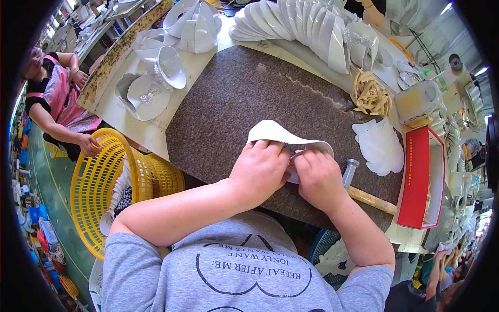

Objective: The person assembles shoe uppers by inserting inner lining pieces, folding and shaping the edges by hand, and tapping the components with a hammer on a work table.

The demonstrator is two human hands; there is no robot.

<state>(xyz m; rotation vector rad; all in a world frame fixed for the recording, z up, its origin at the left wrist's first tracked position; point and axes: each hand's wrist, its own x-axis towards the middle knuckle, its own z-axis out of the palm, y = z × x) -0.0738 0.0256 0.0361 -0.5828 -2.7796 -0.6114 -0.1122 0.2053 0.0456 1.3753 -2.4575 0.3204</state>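
Both of my hands are closed on one curved white shoe upper [280,133], held up over the front part of a dark speckled stone slab [223,99]. My left hand [261,169] grips its left part from below, fingers tucked under the edge. My right hand [318,176] pinches it near the right end, close beside the left. The fingertips are partly hidden by the piece. Just right of my right hand lies a hammer [371,200] with a metal head and wooden handle. A pile of thin white cut pieces [379,145] rests farther right.
White uppers [156,73], some with sparkling ornaments, stand at the back left; a long row of white uppers [291,23] lines the back. At right are tan strips [371,93], a cloudy container [418,101] and a red box [416,177]. A co-worker [62,99] touches a yellow basket [93,192].
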